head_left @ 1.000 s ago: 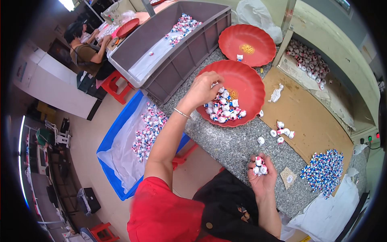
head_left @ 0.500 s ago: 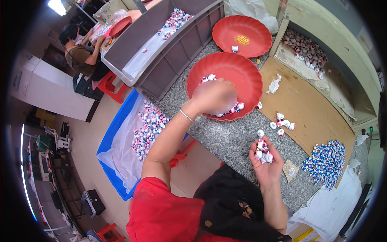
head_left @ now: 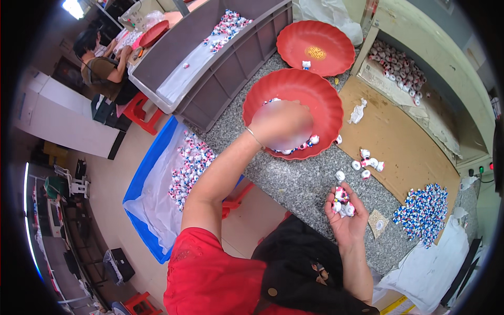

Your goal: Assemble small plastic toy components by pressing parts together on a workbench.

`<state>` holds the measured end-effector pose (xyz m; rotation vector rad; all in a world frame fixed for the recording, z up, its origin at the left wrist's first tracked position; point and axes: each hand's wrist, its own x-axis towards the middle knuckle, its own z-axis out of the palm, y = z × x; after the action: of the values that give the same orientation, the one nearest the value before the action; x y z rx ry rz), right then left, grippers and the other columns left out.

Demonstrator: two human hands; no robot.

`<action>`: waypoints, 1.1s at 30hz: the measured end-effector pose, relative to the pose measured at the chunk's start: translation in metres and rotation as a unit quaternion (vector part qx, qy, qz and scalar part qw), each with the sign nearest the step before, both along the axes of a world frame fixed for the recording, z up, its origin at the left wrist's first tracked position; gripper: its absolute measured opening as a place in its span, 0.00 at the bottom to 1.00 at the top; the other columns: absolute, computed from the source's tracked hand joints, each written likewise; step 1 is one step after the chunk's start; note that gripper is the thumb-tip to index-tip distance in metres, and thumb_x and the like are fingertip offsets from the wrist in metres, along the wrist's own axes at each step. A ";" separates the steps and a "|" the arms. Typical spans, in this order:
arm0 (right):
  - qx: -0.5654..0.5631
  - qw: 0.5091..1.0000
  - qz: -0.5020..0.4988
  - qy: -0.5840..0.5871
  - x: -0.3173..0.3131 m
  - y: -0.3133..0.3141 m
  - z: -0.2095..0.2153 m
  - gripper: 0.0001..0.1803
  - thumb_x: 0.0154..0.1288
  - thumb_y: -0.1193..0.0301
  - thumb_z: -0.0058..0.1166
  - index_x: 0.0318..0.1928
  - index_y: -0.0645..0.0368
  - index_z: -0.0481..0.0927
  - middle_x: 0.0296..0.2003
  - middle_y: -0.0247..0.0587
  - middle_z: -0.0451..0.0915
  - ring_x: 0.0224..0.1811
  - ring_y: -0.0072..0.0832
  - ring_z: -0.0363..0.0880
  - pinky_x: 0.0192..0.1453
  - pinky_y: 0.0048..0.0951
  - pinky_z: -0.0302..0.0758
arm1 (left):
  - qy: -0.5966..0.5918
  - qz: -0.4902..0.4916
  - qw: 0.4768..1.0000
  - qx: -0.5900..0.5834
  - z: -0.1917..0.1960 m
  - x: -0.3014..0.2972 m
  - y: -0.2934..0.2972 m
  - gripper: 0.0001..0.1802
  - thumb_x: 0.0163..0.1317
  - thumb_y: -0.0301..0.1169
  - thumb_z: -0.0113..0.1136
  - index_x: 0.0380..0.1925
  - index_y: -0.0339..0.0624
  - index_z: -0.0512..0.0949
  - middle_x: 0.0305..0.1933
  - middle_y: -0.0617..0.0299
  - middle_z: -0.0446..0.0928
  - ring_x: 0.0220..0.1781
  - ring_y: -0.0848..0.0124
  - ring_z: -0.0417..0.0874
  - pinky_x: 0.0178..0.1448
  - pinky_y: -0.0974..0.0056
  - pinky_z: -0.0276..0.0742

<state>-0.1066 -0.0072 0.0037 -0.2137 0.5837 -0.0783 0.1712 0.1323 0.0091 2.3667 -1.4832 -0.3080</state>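
Note:
My left hand (head_left: 282,125) reaches into the nearer red scalloped bowl (head_left: 325,100), over small white, blue and pink figurines (head_left: 314,140) at its bottom. It is blurred and its fingers are hidden, so what they hold cannot be made out. Above the granite counter, my right hand (head_left: 350,224) is palm up with its fingers curled round several small white-and-pink figurine heads (head_left: 342,195). Just beyond its fingertips sits a loose white piece (head_left: 340,176). More white-and-pink pieces (head_left: 366,174) lie farther off, by the edge of the brown board.
A second red bowl (head_left: 336,50) holds one figurine. The brown board (head_left: 399,136) bears a blue-and-white pile (head_left: 424,212). Left are a grey crate (head_left: 210,86) and a blue lined bin (head_left: 137,173) of figurines. A shelf (head_left: 446,121) holds white heads. A person (head_left: 102,68) sits far left.
My left hand has shifted slightly right within the bowl, with the forearm following. The right hand stays nearly where it was, still holding the heads.

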 end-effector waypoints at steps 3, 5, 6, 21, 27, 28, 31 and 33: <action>-0.008 1.000 0.001 -0.004 -0.002 0.000 0.001 0.19 0.71 0.67 0.46 0.57 0.64 0.72 0.47 0.57 0.77 0.46 0.45 0.81 0.48 0.45 0.83 | 0.009 0.002 1.000 -0.022 -0.009 0.006 0.002 0.13 0.53 0.23 0.62 0.40 0.42 0.81 0.44 0.57 0.78 0.51 0.58 0.77 0.57 0.56 0.72; -0.010 1.000 -0.002 -0.012 -0.005 -0.001 0.000 0.19 0.71 0.67 0.46 0.57 0.64 0.72 0.47 0.57 0.77 0.46 0.45 0.81 0.48 0.45 0.83 | 0.010 -0.001 0.999 -0.051 -0.006 0.005 0.002 0.12 0.53 0.23 0.62 0.40 0.42 0.82 0.44 0.55 0.78 0.51 0.58 0.78 0.57 0.57 0.73; -0.012 1.000 -0.002 -0.017 -0.007 -0.001 -0.001 0.19 0.71 0.67 0.46 0.57 0.63 0.72 0.47 0.57 0.77 0.46 0.45 0.81 0.48 0.45 0.83 | 0.076 0.016 0.989 -0.125 -0.002 0.004 0.005 0.12 0.57 0.23 0.60 0.43 0.41 0.81 0.46 0.56 0.78 0.51 0.62 0.79 0.55 0.59 0.74; -0.016 1.000 0.001 0.000 -0.007 0.001 -0.002 0.18 0.71 0.66 0.46 0.56 0.63 0.72 0.47 0.56 0.77 0.45 0.45 0.81 0.46 0.44 0.83 | 0.667 0.020 0.591 -0.453 -0.004 -0.063 0.028 0.18 0.72 0.27 0.47 0.59 0.32 0.69 0.58 0.50 0.74 0.59 0.59 0.78 0.64 0.57 0.76; -0.018 1.000 -0.005 -0.009 -0.010 0.001 -0.002 0.18 0.71 0.67 0.46 0.56 0.63 0.72 0.47 0.56 0.77 0.45 0.45 0.81 0.48 0.44 0.83 | 0.690 0.037 0.569 -0.446 -0.006 -0.068 0.029 0.20 0.70 0.24 0.48 0.61 0.33 0.68 0.60 0.46 0.73 0.62 0.52 0.76 0.65 0.59 0.76; -0.018 1.000 -0.005 -0.008 -0.010 0.001 -0.002 0.18 0.71 0.67 0.46 0.56 0.63 0.72 0.47 0.56 0.77 0.45 0.45 0.81 0.48 0.44 0.83 | 0.679 0.029 0.580 -0.450 -0.006 -0.069 0.029 0.21 0.69 0.23 0.49 0.61 0.33 0.68 0.61 0.46 0.73 0.62 0.53 0.76 0.65 0.60 0.76; -0.023 1.000 -0.002 -0.006 -0.011 0.000 -0.002 0.18 0.71 0.67 0.46 0.56 0.63 0.72 0.47 0.56 0.78 0.46 0.45 0.81 0.49 0.44 0.82 | 0.669 0.020 0.589 -0.453 -0.005 -0.073 0.030 0.21 0.68 0.22 0.51 0.61 0.34 0.69 0.60 0.46 0.73 0.62 0.55 0.76 0.65 0.60 0.75; -0.022 1.000 -0.003 -0.013 -0.011 0.000 -0.002 0.18 0.71 0.67 0.46 0.56 0.63 0.72 0.47 0.57 0.78 0.46 0.45 0.81 0.49 0.44 0.82 | 0.671 0.009 0.587 -0.453 -0.009 -0.075 0.031 0.21 0.67 0.21 0.51 0.61 0.34 0.69 0.60 0.47 0.74 0.62 0.57 0.76 0.65 0.60 0.75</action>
<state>-0.1179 -0.0067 0.0018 -0.2546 0.5579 -0.0990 0.0963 0.1628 -0.0002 0.7340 -0.5020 -0.8155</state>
